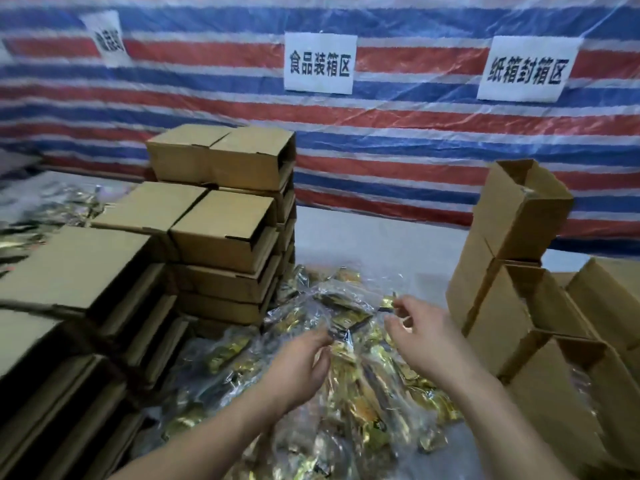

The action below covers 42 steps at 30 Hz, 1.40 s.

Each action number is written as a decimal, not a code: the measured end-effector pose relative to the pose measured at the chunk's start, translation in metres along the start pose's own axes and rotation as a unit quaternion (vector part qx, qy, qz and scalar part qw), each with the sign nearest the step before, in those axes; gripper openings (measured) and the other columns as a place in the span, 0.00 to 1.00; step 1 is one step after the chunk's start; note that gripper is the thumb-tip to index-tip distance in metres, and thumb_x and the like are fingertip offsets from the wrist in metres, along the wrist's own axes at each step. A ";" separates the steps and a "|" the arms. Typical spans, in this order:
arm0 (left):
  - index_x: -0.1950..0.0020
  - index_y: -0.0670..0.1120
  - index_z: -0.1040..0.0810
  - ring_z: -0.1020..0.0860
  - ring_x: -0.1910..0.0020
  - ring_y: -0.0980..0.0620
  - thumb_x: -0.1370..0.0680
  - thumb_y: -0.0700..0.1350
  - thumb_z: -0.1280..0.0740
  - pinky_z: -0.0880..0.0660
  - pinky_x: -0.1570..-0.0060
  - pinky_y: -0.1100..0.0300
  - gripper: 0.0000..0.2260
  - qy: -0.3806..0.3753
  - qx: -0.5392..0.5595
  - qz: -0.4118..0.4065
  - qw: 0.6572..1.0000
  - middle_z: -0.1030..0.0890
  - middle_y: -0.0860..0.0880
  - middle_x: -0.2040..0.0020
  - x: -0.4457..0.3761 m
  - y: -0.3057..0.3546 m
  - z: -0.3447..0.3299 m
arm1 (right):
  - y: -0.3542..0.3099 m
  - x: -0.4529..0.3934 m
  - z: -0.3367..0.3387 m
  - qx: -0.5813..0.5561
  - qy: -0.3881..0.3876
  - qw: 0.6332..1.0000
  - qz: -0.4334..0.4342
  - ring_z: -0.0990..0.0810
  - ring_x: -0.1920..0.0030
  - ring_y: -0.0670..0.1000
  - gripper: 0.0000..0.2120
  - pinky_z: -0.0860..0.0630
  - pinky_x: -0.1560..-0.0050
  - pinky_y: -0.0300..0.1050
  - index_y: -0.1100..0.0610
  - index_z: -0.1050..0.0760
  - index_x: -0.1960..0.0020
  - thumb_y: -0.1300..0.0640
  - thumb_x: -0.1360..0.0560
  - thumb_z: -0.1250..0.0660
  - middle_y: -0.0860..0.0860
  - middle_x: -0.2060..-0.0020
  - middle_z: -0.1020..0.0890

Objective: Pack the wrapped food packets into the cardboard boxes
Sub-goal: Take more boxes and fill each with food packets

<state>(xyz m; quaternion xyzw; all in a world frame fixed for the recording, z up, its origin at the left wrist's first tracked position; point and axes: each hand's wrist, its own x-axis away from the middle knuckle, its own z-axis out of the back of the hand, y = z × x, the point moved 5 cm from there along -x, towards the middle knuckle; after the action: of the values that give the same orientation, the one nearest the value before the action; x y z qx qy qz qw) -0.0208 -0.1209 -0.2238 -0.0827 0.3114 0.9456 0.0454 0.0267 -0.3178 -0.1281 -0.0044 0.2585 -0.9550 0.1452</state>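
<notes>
Pinching clear film, left hand (304, 358) and right hand (420, 336) work the wrapped packets (363, 386) heaped mid-table between closed boxes (221, 230) and open boxes (512, 216). Likely light, crinkly, slippery; take by edges. Motion blur hides finger contact and packet print; table mostly covered.

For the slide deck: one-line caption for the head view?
Both hands reach into a packet pile between stacked boxes.

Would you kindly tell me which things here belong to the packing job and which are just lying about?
Job: pile of gold wrapped packets; clear plastic bag pinched by left hand and right hand; open cardboard boxes; stacked boxes.

Lying about: striped tarp; paper signs.
</notes>
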 end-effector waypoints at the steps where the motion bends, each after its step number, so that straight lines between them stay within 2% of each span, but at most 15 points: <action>1: 0.40 0.48 0.19 0.22 0.43 0.52 0.19 0.46 0.38 0.32 0.46 0.66 0.12 0.012 -0.004 0.007 1.000 0.18 0.50 0.43 -0.001 -0.008 0.013 | -0.016 -0.008 -0.008 -0.013 -0.007 1.000 0.015 0.22 0.45 0.48 0.18 0.26 0.46 0.45 0.53 0.25 0.34 0.45 0.20 0.38 0.48 0.44 0.19; 4: 0.44 0.45 0.19 0.22 0.45 0.49 0.20 0.44 0.37 0.29 0.44 0.59 0.09 0.043 -0.024 0.013 0.999 0.18 0.49 0.46 -0.011 -0.023 0.050 | -0.060 -0.027 -0.027 -0.054 -0.023 0.997 0.056 0.21 0.46 0.46 0.18 0.28 0.48 0.41 0.51 0.25 0.34 0.44 0.20 0.37 0.43 0.50 0.21; 6: 0.46 0.42 0.18 0.21 0.45 0.47 0.21 0.42 0.35 0.26 0.43 0.56 0.08 0.081 -0.039 0.007 0.996 0.19 0.46 0.46 -0.021 -0.031 0.079 | -0.087 -0.042 -0.037 -0.071 -0.030 0.994 0.082 0.22 0.42 0.46 0.20 0.29 0.45 0.40 0.50 0.27 0.31 0.43 0.20 0.37 0.45 0.44 0.20; 8: 0.43 0.40 0.18 0.22 0.41 0.45 0.22 0.41 0.33 0.26 0.38 0.53 0.10 0.132 -0.052 0.015 0.990 0.20 0.43 0.41 -0.036 -0.038 0.109 | -0.110 -0.059 -0.039 -0.086 -0.030 0.991 0.102 0.25 0.38 0.46 0.21 0.32 0.42 0.40 0.49 0.28 0.29 0.43 0.20 0.38 0.46 0.37 0.22; 10: 0.40 0.38 0.19 0.23 0.39 0.41 0.23 0.40 0.32 0.27 0.36 0.50 0.13 0.176 -0.070 0.024 0.982 0.22 0.39 0.38 -0.057 -0.043 0.138 | -0.130 -0.083 -0.035 -0.101 -0.019 0.987 0.120 0.26 0.36 0.47 0.21 0.32 0.39 0.41 0.49 0.29 0.29 0.44 0.20 0.37 0.47 0.34 0.23; 15: 0.26 0.45 0.31 0.33 0.28 0.45 0.19 0.51 0.38 0.35 0.28 0.48 0.23 0.209 -0.130 0.081 0.966 0.33 0.45 0.25 -0.137 -0.056 0.202 | -0.168 -0.163 -0.014 -0.076 -0.001 0.989 0.125 0.33 0.27 0.52 0.26 0.37 0.28 0.47 0.54 0.36 0.23 0.48 0.19 0.38 0.51 0.26 0.31; 18: 0.22 0.46 0.39 0.40 0.23 0.44 0.19 0.57 0.40 0.42 0.25 0.46 0.28 0.206 -0.186 0.106 0.955 0.38 0.44 0.22 -0.190 -0.062 0.227 | -0.180 -0.208 -0.005 -0.054 0.002 0.991 0.121 0.37 0.24 0.54 0.28 0.39 0.27 0.49 0.54 0.41 0.21 0.51 0.19 0.38 0.52 0.24 0.35; 20: 0.21 0.46 0.42 0.40 0.23 0.43 0.19 0.59 0.41 0.43 0.25 0.45 0.30 0.190 -0.232 0.107 0.948 0.39 0.43 0.21 -0.222 -0.064 0.234 | -0.185 -0.235 0.000 -0.035 0.001 0.993 0.117 0.40 0.22 0.55 0.29 0.41 0.24 0.52 0.54 0.44 0.20 0.55 0.19 0.40 0.52 0.22 0.39; 24: 0.21 0.47 0.42 0.39 0.23 0.41 0.20 0.61 0.40 0.42 0.26 0.43 0.32 0.170 -0.269 0.100 0.943 0.38 0.42 0.22 -0.275 -0.066 0.230 | -0.188 -0.274 0.007 -0.024 0.010 0.994 0.105 0.43 0.21 0.55 0.32 0.41 0.23 0.56 0.51 0.47 0.19 0.63 0.20 0.41 0.51 0.21 0.42; 30: 0.23 0.45 0.40 0.36 0.25 0.40 0.21 0.61 0.40 0.40 0.27 0.42 0.31 0.127 -0.313 0.114 0.934 0.34 0.42 0.25 -0.324 -0.072 0.207 | -0.191 -0.307 0.014 0.008 -0.002 0.994 0.111 0.43 0.21 0.56 0.34 0.41 0.23 0.57 0.52 0.50 0.19 0.60 0.21 0.38 0.52 0.20 0.43; 35: 0.27 0.43 0.33 0.30 0.30 0.41 0.22 0.51 0.34 0.33 0.31 0.45 0.25 0.096 -0.358 0.152 0.916 0.28 0.42 0.31 -0.336 -0.079 0.199 | -0.188 -0.319 0.020 0.013 -0.003 0.993 0.114 0.42 0.22 0.56 0.33 0.39 0.24 0.56 0.50 0.48 0.19 0.60 0.20 0.38 0.51 0.20 0.42; 38: 0.33 0.43 0.27 0.25 0.36 0.43 0.23 0.50 0.31 0.29 0.36 0.48 0.21 0.114 -0.386 0.117 0.908 0.22 0.43 0.37 -0.332 -0.075 0.204 | -0.184 -0.318 0.025 0.002 0.003 0.994 0.107 0.41 0.22 0.56 0.33 0.37 0.26 0.55 0.50 0.48 0.19 0.59 0.19 0.37 0.51 0.20 0.42; 42: 0.40 0.44 0.23 0.23 0.43 0.44 0.21 0.44 0.36 0.29 0.38 0.50 0.11 0.148 -0.370 0.076 0.914 0.20 0.45 0.44 -0.319 -0.053 0.231 | -0.182 -0.311 0.037 0.014 -0.001 0.994 0.104 0.43 0.21 0.57 0.32 0.39 0.24 0.57 0.52 0.48 0.19 0.58 0.19 0.38 0.52 0.20 0.44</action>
<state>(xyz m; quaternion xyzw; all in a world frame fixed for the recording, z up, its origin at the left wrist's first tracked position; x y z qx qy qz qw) 0.2702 0.0489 -0.0125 -0.2087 -0.0524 0.9707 -0.1067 0.2776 -0.0991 0.0143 0.0239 0.2440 -0.9382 0.2443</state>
